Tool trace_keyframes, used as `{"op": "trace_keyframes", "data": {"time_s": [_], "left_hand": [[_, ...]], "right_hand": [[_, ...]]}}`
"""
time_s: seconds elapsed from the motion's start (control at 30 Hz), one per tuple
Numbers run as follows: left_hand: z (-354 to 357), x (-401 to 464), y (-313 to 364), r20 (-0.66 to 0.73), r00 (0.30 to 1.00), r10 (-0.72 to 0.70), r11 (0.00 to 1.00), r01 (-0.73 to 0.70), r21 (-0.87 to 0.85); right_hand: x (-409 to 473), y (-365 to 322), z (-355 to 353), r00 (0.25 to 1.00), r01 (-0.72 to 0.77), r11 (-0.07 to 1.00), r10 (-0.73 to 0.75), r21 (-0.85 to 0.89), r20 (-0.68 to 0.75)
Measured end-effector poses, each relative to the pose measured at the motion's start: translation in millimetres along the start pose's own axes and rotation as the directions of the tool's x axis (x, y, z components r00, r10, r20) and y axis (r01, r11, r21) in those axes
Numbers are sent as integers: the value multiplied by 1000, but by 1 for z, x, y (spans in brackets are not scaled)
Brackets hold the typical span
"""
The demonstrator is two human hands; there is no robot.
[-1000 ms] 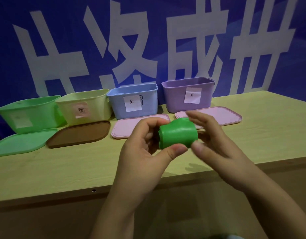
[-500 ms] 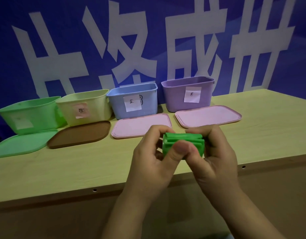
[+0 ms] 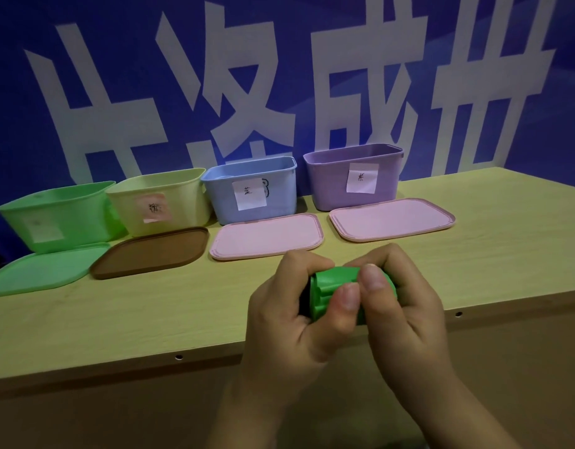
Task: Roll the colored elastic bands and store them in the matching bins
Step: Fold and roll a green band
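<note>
Both hands, left hand (image 3: pixel 289 319) and right hand (image 3: pixel 406 312), are gripping the rolled green elastic band (image 3: pixel 331 286) together above the bench (image 3: pixel 150 319); the green bin (image 3: pixel 62 215) is sitting at ten o'clock.

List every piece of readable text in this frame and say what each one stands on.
"片洛成册": large white characters on the blue backdrop, tops cropped, reading unsure.
"蓝": white note on the blue bin.
"紫": white note on the purple bin.
Pink note on the yellow bin: handwriting too blurred to read.
Pale note on the green bin: nothing legible.
</note>
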State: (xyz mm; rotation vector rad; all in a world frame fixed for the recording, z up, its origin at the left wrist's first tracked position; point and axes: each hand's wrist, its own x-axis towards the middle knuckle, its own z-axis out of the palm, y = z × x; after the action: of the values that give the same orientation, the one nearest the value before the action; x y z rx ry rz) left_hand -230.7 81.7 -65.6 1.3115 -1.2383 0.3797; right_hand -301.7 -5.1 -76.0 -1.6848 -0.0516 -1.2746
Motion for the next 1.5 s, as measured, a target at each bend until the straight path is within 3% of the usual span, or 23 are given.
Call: {"op": "trace_keyframes", "data": {"time_s": [0.1, 0.2, 0.37, 0.53, 0.63, 0.77, 0.9, 1.03, 1.1, 1.17, 1.23, 1.3, 1.5], "left_hand": [[2, -1, 2, 35, 999, -35, 999, 36, -32], [3, -1, 5, 50, 987, -154, 980, 159, -121], [2, 1, 7, 71, 955, -290, 955, 293, -46], [-1, -2, 10, -66, 978, -198, 980, 198, -6], [-1, -5, 15, -106, 989, -107, 992, 114, 54], [2, -14, 18, -143, 981, -131, 991, 133, 6], [0, -20, 16, -81, 936, -342, 938, 335, -88], [-22, -14, 3, 112, 847, -520, 852, 524, -2], [-40, -4, -12, 117, 872, -475, 872, 449, 197], [-54, 11, -33, 153, 945, -288, 886, 202, 416], [-62, 25, -61, 241, 957, -160, 851, 10, 525], [-63, 38, -94, 249, 954, -169, 844, 10, 536], [-73, 98, -153, 226, 897, -380, 830, 222, 511]], "right_hand": [[0, -2, 0, 999, 0, 1000, 0, -14, -34], [0, 0, 0, 999, 15, 991, -21, -134, -42], [-1, 2, -1, 992, 76, 975, -96, -210, -86], [0, -4, 1, 1000, 14, 1000, -14, -25, -24], [-1, -10, 0, 1000, 15, 1000, -14, -15, 23], [-4, -18, 0, 1000, 3, 1000, -3, -6, 28], [-5, -12, 6, 994, -99, 995, 98, 24, 50], [1, 10, 15, 968, -234, 972, 234, -18, 91], [10, 25, 21, 960, -241, 962, 256, -125, 117], [25, 43, 26, 949, -256, 949, 283, -185, 137], [44, 65, 33, 943, -266, 937, 302, -229, 140], [67, 86, 42, 936, -265, 916, 320, -302, 149], [135, 118, 84, 873, -236, 827, 411, -510, 263]]}}
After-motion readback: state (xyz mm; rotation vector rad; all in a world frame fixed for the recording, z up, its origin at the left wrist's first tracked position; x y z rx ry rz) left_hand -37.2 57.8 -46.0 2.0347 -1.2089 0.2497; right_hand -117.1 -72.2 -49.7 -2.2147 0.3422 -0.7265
